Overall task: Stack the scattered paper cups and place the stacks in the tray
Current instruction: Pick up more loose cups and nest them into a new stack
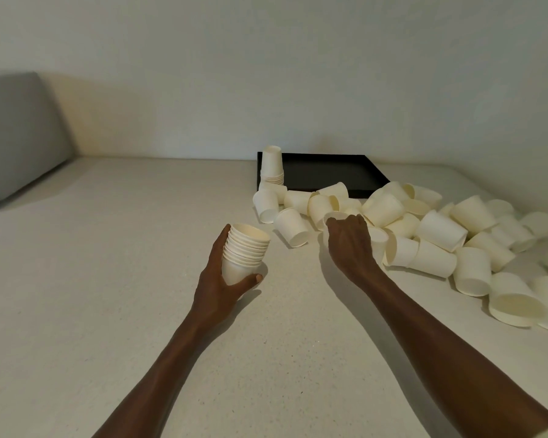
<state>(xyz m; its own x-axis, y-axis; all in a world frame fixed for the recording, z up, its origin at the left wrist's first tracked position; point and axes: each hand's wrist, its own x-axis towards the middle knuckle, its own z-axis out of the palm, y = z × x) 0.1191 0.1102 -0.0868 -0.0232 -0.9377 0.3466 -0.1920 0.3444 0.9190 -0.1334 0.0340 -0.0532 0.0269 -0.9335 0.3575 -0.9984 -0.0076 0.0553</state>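
My left hand (pixel 217 281) grips a stack of several nested white paper cups (pixel 246 252), mouths up, held above the counter. My right hand (pixel 348 240) reaches into the pile of scattered white cups (pixel 440 230) and its fingers close on the rim of one loose cup (pixel 336 216). A black tray (pixel 329 172) lies at the back against the wall. An upside-down stack of cups (pixel 272 165) stands in the tray's left corner.
The light speckled counter (pixel 108 279) stretches left and toward me. A grey appliance (pixel 16 134) sits at the far left. The pale wall (pixel 266 74) rises right behind the tray. Loose cups spread to the right edge of view.
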